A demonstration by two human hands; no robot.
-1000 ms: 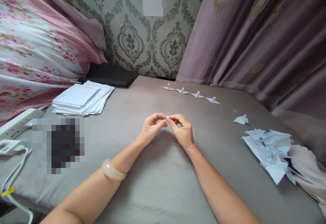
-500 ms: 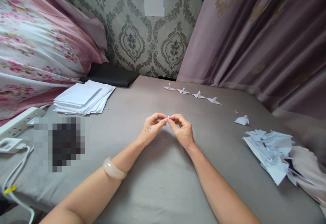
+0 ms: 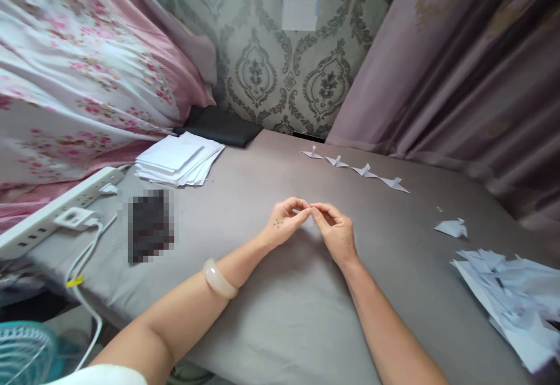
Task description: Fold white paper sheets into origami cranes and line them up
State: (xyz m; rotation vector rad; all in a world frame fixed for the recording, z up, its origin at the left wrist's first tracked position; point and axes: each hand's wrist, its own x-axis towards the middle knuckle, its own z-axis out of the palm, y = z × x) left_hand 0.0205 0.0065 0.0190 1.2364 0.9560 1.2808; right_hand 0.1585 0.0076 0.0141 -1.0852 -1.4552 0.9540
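Note:
My left hand (image 3: 286,220) and my right hand (image 3: 336,228) meet above the middle of the grey cloth, thumbs and forefingers pinched tip to tip. Between the fingertips is a tiny piece of white paper (image 3: 311,212), mostly hidden; its shape cannot be made out. Beyond my hands, several folded paper cranes (image 3: 364,170) stand in a slanting row. To the right lies one more folded paper piece (image 3: 451,228), and nearer me a heap of folded white papers (image 3: 510,300).
A stack of white paper sheets (image 3: 175,160) lies at the back left, beside a black folded item (image 3: 223,126). A power strip (image 3: 65,207) with cables runs along the left edge, near a blurred-out dark object (image 3: 151,226). A teal fan (image 3: 27,353) shows at bottom left.
The view has swung left, so everything sits further right in the picture and the fan has come into sight. My hands keep their pinch; the white paper between them shows less.

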